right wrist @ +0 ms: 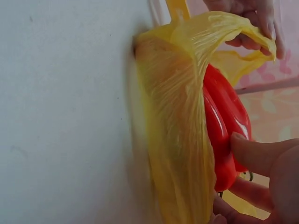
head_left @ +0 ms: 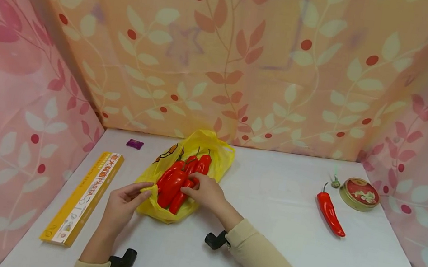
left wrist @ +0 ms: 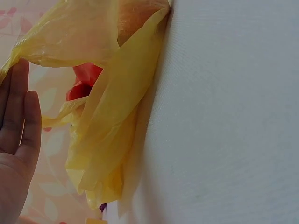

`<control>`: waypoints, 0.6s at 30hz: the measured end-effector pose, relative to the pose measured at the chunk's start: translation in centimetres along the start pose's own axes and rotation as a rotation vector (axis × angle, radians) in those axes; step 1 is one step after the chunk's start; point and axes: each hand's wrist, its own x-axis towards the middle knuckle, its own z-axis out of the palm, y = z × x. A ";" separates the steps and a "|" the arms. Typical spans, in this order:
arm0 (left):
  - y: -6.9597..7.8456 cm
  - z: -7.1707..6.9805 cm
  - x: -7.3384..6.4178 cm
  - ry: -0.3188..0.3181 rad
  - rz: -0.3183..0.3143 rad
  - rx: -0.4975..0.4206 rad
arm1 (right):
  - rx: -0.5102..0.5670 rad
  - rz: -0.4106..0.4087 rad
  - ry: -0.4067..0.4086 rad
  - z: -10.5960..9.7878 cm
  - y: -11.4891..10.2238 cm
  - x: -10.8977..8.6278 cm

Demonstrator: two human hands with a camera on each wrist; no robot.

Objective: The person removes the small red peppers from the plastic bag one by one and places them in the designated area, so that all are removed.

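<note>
A yellow plastic bag (head_left: 223, 156) lies on the table with several glossy red chili peppers (head_left: 174, 182) in its opening. My left hand (head_left: 121, 205) pinches the near left edge of the bag between thumb and fingers, lifting that edge in the right wrist view. With thumb and fingers on either side, my right hand (head_left: 207, 193) grips a red chili pepper (head_left: 179, 200) at the right of the bunch. Close up, the right thumb (right wrist: 250, 151) presses a pepper's glossy side. The lower bodies of the peppers are partly hidden by the bag.
A long yellow pasta box (head_left: 83, 197) lies at the left, with a small purple packet (head_left: 135, 144) behind it. On the right are a single red chili pepper (head_left: 330, 213), a round red-lidded tin (head_left: 360, 194) and a small greenish item (head_left: 335, 182). Patterned cloth walls enclose the table.
</note>
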 end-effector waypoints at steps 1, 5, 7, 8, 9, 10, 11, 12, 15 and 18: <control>0.0 0.0 0.0 0.000 0.002 0.000 | 0.006 -0.005 0.006 0.0 0.0 -0.1; 0.0 0.0 0.1 0.001 0.003 -0.003 | 0.038 -0.031 0.029 -0.1 -0.2 -0.4; 0.0 0.0 0.1 0.005 0.000 -0.003 | 0.071 -0.040 0.039 -0.1 -0.2 -0.6; 0.0 0.0 0.1 0.006 -0.003 -0.002 | 0.089 -0.042 0.043 0.0 -0.2 -0.6; 0.0 0.0 0.1 0.007 -0.006 -0.002 | 0.104 -0.042 0.048 0.1 -0.2 -0.6; 0.0 0.0 0.0 0.008 -0.008 -0.001 | 0.118 -0.041 0.054 0.2 -0.3 -0.7; 0.0 0.0 0.0 0.009 -0.011 -0.002 | 0.131 -0.039 0.062 0.2 -0.3 -0.7; 0.0 0.0 0.0 0.010 -0.012 -0.002 | 0.141 -0.039 0.070 0.3 -0.3 -0.7; 0.0 0.0 0.0 0.008 -0.010 -0.001 | 0.169 -0.034 0.093 0.4 -0.3 -0.8; 0.0 0.1 0.0 0.003 -0.006 -0.009 | 0.238 -0.037 0.098 0.2 -0.4 -1.0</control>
